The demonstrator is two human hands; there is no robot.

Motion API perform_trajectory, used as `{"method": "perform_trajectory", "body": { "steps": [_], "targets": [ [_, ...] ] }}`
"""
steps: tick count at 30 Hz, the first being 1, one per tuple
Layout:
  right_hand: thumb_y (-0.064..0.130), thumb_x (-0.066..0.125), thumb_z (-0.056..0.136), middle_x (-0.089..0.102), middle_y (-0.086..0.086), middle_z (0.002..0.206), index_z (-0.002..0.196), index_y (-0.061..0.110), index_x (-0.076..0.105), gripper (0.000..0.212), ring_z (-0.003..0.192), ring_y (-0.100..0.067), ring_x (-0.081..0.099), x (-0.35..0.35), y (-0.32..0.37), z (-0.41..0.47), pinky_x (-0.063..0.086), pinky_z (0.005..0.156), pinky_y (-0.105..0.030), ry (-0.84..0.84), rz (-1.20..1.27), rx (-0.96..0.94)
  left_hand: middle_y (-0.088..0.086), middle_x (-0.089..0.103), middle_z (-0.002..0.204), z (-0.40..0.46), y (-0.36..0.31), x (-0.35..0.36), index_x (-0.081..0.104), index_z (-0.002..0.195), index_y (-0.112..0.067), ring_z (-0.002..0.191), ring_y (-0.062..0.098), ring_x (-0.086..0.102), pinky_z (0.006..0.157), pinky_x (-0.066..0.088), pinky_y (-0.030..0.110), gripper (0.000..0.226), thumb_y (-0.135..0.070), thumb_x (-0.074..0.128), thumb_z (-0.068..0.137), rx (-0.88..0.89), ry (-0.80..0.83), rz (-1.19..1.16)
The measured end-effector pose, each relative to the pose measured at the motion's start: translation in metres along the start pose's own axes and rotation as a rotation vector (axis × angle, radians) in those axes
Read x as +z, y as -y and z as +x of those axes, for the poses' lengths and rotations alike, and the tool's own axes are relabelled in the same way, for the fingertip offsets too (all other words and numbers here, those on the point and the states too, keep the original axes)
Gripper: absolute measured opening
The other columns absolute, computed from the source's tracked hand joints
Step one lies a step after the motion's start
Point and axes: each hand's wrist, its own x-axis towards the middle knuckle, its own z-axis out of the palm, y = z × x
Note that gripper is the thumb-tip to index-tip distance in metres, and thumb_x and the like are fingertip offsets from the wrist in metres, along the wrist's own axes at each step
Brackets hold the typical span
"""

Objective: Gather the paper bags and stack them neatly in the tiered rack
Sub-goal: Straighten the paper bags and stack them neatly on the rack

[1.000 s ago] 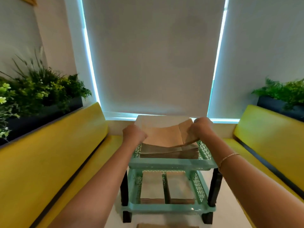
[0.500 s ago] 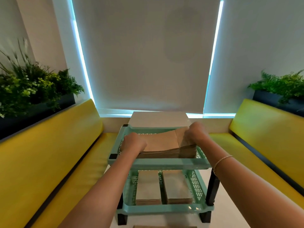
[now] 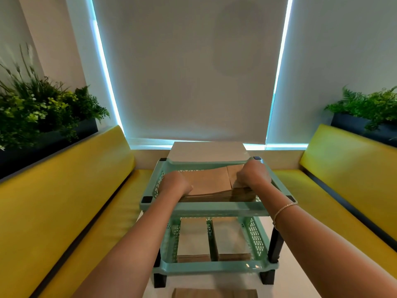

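Both hands are clamped on the stack of paper bags (image 3: 211, 187) in the rack's top tier (image 3: 214, 208): left hand (image 3: 175, 183) at its left edge, right hand (image 3: 253, 176) at the right edge. Fingertips hidden under the bags. Lower tier (image 3: 214, 266) holds two more piles with a gap between them.

I see two yellow benches (image 3: 64, 190) along the side walls, dark planters with green plants (image 3: 43, 112) behind them, and a drawn white blind (image 3: 189, 72) edged by daylight.
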Motion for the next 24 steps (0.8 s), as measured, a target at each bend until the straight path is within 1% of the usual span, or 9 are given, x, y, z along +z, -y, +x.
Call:
{"method": "perform_trajectory", "body": {
  "steps": [4, 7, 9, 12, 15, 17, 19, 21, 24],
  "targets": [
    [0.009, 0.05, 0.09, 0.046, -0.003, 0.067, 0.067, 0.01, 0.044, 0.024, 0.074, -0.02, 0.05, -0.001, 0.001, -0.003, 0.042, 0.069, -0.029, 0.011, 0.027, 0.007, 0.011, 0.064, 0.105, -0.002, -0.001, -0.001, 0.063, 0.104, -0.003, 0.1, 0.026, 0.06, 0.076, 0.045, 0.03, 0.039, -0.037, 0.063, 0.086, 0.011, -0.007, -0.012],
    [0.009, 0.05, 0.09, 0.056, -0.01, 0.085, 0.075, 0.007, 0.05, 0.015, 0.078, -0.023, 0.051, -0.003, 0.002, -0.008, 0.043, 0.07, -0.031, -0.023, 0.039, -0.003, 0.011, 0.062, 0.096, -0.009, -0.001, -0.004, 0.06, 0.088, -0.004, 0.086, 0.023, 0.058, 0.066, 0.04, 0.028, 0.028, -0.032, 0.061, 0.087, 0.022, -0.038, -0.046],
    [0.014, 0.051, 0.091, 0.062, -0.014, 0.101, 0.087, 0.007, 0.056, 0.01, 0.083, -0.025, 0.052, -0.01, 0.004, -0.015, 0.04, 0.07, -0.031, -0.081, 0.013, -0.043, 0.014, 0.064, 0.105, -0.017, -0.001, -0.008, 0.063, 0.098, -0.004, 0.093, 0.025, 0.06, 0.069, 0.042, 0.029, 0.026, -0.028, 0.061, 0.088, 0.073, -0.105, -0.122],
    [0.025, 0.054, 0.093, 0.06, -0.013, 0.122, 0.12, 0.005, 0.056, 0.034, 0.11, -0.028, 0.055, -0.026, 0.006, -0.029, 0.042, 0.085, -0.03, -0.179, 0.032, -0.143, 0.008, 0.061, 0.12, -0.036, -0.004, -0.017, 0.057, 0.12, -0.012, 0.108, 0.022, 0.056, 0.08, 0.041, 0.027, 0.035, -0.027, 0.062, 0.088, 0.228, -0.283, -0.304],
    [0.026, 0.059, 0.089, 0.065, -0.005, 0.119, 0.12, 0.014, 0.062, 0.033, 0.11, -0.019, 0.058, -0.036, 0.001, -0.058, 0.041, 0.092, -0.025, -0.216, 0.185, -0.249, -0.004, 0.064, 0.105, -0.071, -0.01, -0.022, 0.061, 0.11, -0.015, 0.088, 0.006, 0.056, 0.07, 0.039, 0.006, 0.023, -0.023, 0.062, 0.088, 0.415, -0.335, -0.52],
    [0.025, 0.062, 0.088, 0.068, 0.001, 0.107, 0.112, 0.017, 0.067, 0.026, 0.093, -0.012, 0.062, -0.036, -0.01, -0.085, 0.043, 0.079, -0.018, -0.162, 0.265, -0.275, -0.013, 0.061, 0.088, -0.1, -0.011, -0.016, 0.062, 0.1, -0.02, 0.076, 0.001, 0.056, 0.062, 0.04, 0.001, 0.013, -0.024, 0.064, 0.087, 0.48, -0.239, -0.628],
    [0.025, 0.063, 0.088, 0.067, 0.006, 0.097, 0.109, 0.018, 0.068, 0.023, 0.082, -0.006, 0.06, -0.027, -0.029, -0.114, 0.044, 0.07, -0.013, -0.052, 0.29, -0.283, -0.012, 0.061, 0.083, -0.125, -0.002, 0.002, 0.06, 0.091, -0.025, 0.076, 0.004, 0.061, 0.067, 0.049, 0.012, 0.008, -0.024, 0.065, 0.086, 0.514, -0.08, -0.685],
    [0.025, 0.064, 0.087, 0.068, 0.005, 0.096, 0.107, 0.017, 0.069, 0.022, 0.082, -0.006, 0.06, -0.005, -0.056, -0.138, 0.047, 0.075, -0.016, 0.054, 0.259, -0.237, -0.005, 0.065, 0.09, -0.143, 0.014, 0.032, 0.06, 0.092, -0.025, 0.081, 0.01, 0.063, 0.07, 0.051, 0.021, 0.01, -0.027, 0.067, 0.085, 0.475, 0.137, -0.666],
    [0.026, 0.062, 0.087, 0.069, -0.004, 0.106, 0.112, 0.014, 0.067, 0.028, 0.094, -0.017, 0.063, 0.048, -0.108, -0.162, 0.048, 0.085, -0.025, 0.199, 0.105, -0.039, -0.001, 0.064, 0.109, -0.155, 0.051, 0.091, 0.061, 0.109, -0.02, 0.094, 0.013, 0.06, 0.082, 0.05, 0.025, 0.031, -0.035, 0.068, 0.083, 0.29, 0.38, -0.386]
  ]
}}
